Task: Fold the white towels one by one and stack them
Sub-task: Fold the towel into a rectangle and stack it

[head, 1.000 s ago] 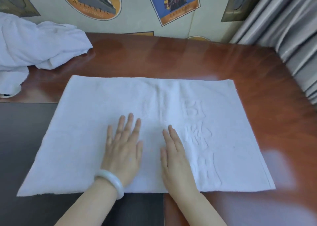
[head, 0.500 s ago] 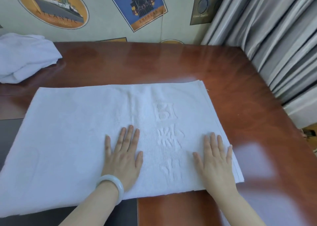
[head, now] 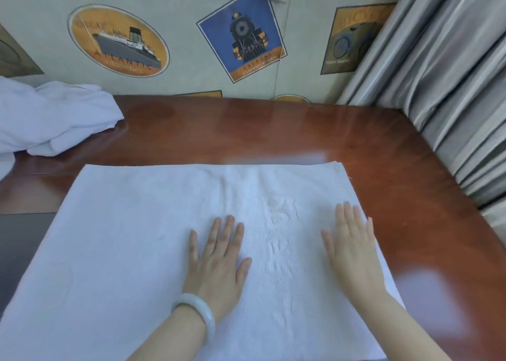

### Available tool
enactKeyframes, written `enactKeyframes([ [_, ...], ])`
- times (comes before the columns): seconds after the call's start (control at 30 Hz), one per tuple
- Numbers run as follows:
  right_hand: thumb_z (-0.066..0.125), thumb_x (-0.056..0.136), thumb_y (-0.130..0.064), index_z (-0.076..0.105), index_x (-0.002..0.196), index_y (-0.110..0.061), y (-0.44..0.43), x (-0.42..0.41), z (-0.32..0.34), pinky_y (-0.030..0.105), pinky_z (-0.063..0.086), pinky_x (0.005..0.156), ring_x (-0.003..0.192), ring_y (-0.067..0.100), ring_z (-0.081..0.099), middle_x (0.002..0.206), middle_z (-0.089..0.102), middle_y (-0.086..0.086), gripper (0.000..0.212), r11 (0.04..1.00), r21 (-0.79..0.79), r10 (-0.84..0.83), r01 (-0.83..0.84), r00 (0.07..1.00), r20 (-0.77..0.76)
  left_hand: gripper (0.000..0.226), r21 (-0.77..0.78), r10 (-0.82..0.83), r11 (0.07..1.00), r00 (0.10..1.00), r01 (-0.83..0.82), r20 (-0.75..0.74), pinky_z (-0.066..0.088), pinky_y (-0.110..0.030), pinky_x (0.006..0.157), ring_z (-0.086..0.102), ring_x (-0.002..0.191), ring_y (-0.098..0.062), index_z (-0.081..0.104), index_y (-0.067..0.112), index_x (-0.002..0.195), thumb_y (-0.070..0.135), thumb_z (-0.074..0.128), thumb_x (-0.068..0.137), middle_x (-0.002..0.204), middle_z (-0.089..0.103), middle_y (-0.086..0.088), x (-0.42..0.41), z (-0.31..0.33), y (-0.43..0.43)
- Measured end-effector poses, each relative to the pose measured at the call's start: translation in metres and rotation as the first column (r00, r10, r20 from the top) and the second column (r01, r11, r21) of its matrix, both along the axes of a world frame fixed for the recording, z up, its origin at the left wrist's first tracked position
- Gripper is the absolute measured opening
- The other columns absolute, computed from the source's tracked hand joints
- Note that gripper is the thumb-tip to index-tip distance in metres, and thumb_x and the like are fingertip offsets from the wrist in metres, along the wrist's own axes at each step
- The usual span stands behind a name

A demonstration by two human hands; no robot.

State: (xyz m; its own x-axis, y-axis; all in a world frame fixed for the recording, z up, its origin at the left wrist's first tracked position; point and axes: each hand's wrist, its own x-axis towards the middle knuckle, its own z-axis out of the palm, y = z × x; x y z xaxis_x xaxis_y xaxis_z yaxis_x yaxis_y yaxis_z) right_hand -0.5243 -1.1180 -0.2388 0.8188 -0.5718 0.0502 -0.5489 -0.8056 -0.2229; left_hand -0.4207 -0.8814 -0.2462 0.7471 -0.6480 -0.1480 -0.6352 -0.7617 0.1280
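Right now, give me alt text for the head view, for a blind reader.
A left hand and a right hand lie flat on a white towel spread on a reddish wooden table, the right one near its right edge. Crumpled white towels sit at far left.

We see the spread towel (head: 137,237) lying on the table (head: 273,130), near its front edge. Its left part reaches over a second surface (head: 22,245) that joins the table on the left. Our left hand (head: 216,267) lies flat near the middle of this towel, and our right hand (head: 353,251) lies flat close to its right edge. A heap of towels (head: 54,119) sits at the far left, behind the spread towel and apart from it. The wall (head: 191,92) stands behind the table, and the curtain (head: 451,87) hangs on its right.
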Motion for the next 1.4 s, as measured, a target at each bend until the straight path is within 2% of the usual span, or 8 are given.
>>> enactKeyframes([
  [0.17,0.018,0.105,-0.047,0.006,0.158,-0.022,0.055,0.067,-0.016,0.038,-0.009,0.123,0.152,0.015,-0.008,0.161,-0.007,-0.005,0.06,0.901,0.022,0.434,-0.433,0.898,-0.066,0.067,-0.017,0.006,1.0,1.0,-0.005,0.03,-0.016,-0.047,0.118,-0.018,0.149,-0.01,-0.009,0.025,0.156,0.054,0.012,0.099,0.164,-0.014,0.009,0.068,-0.013,-0.028],
  [0.43,0.017,0.1,-0.051,0.01,0.158,-0.013,-0.02,0.068,-0.014,0.051,-0.001,0.122,0.153,0.022,-0.001,0.166,0.007,0.003,0.069,0.99,-0.078,-0.126,0.116,0.982,-0.143,0.064,-0.013,0.054,0.999,0.996,-0.053,0.065,-0.017,-0.054,0.116,-0.026,0.147,-0.02,-0.016,0.039,0.153,0.056,-0.011,0.091,0.161,-0.023,0.012,0.079,-0.021,-0.021],
  [0.57,0.026,0.104,-0.048,0.014,0.158,-0.023,0.031,0.129,-0.012,0.041,-0.01,0.121,0.153,0.017,-0.002,0.165,0.005,-0.002,0.061,0.903,-0.007,0.428,-0.429,0.902,-0.064,0.064,-0.038,0.06,0.998,0.995,-0.057,0.077,-0.012,-0.055,0.117,-0.023,0.148,-0.019,-0.008,0.04,0.154,0.058,-0.003,0.093,0.161,-0.018,0.013,0.08,-0.02,-0.021],
  [0.63,0.025,0.104,-0.049,0.009,0.157,-0.025,0.014,0.142,-0.019,0.039,-0.01,0.121,0.152,0.016,-0.003,0.163,-0.004,-0.004,0.06,0.868,-0.024,0.487,-0.496,0.858,-0.162,0.065,-0.047,0.055,0.998,0.995,-0.051,0.086,-0.008,-0.056,0.118,-0.017,0.15,-0.02,-0.002,0.038,0.156,0.057,0.002,0.094,0.163,-0.012,0.012,0.08,-0.019,-0.021],
  [0.77,0.019,0.103,-0.048,0.012,0.158,-0.019,-0.084,0.124,-0.023,0.034,-0.002,0.123,0.152,0.013,-0.001,0.166,0.007,0.0,0.062,0.983,0.004,0.183,-0.184,0.973,-0.142,0.064,-0.055,0.047,0.998,0.995,-0.043,0.083,0.003,-0.059,0.119,-0.003,0.152,-0.023,0.013,0.034,0.156,0.055,0.013,0.096,0.164,0.003,0.009,0.08,-0.018,-0.022],
  [0.9,0.004,0.096,-0.057,0.013,0.158,-0.02,-0.11,0.121,-0.027,0.038,-0.003,0.124,0.151,0.008,-0.002,0.165,0.008,-0.006,0.073,0.984,0.006,0.178,-0.18,0.969,-0.171,0.066,-0.036,0.042,0.999,0.995,-0.039,0.087,-0.002,-0.057,0.119,-0.01,0.151,-0.021,0.006,0.035,0.157,0.056,0.006,0.094,0.164,-0.005,0.011,0.08,-0.018,-0.021],
  [1.2,0.045,0.101,-0.036,0.028,0.154,-0.013,-0.109,0.071,-0.004,0.051,0.019,0.115,0.147,0.026,0.023,0.16,0.028,0.007,0.06,0.931,0.194,-0.322,0.308,0.946,0.044,0.068,-0.02,0.068,0.998,0.992,-0.066,0.108,-0.01,-0.055,0.118,-0.018,0.15,-0.019,-0.003,0.037,0.156,0.058,-0.001,0.091,0.163,-0.012,0.012,0.081,-0.021,-0.022],
  [1.4,0.063,0.093,-0.032,0.054,0.127,-0.004,-0.054,-0.033,0.009,0.042,0.045,0.089,0.107,0.038,0.049,0.111,0.05,0.014,0.045,0.866,0.295,-0.371,0.403,0.914,-0.162,0.069,0.003,0.085,0.996,0.989,-0.086,0.124,-0.011,-0.054,0.118,-0.014,0.151,-0.018,-0.004,0.038,0.155,0.058,-0.005,0.089,0.163,-0.01,0.013,0.082,-0.023,-0.022],
])
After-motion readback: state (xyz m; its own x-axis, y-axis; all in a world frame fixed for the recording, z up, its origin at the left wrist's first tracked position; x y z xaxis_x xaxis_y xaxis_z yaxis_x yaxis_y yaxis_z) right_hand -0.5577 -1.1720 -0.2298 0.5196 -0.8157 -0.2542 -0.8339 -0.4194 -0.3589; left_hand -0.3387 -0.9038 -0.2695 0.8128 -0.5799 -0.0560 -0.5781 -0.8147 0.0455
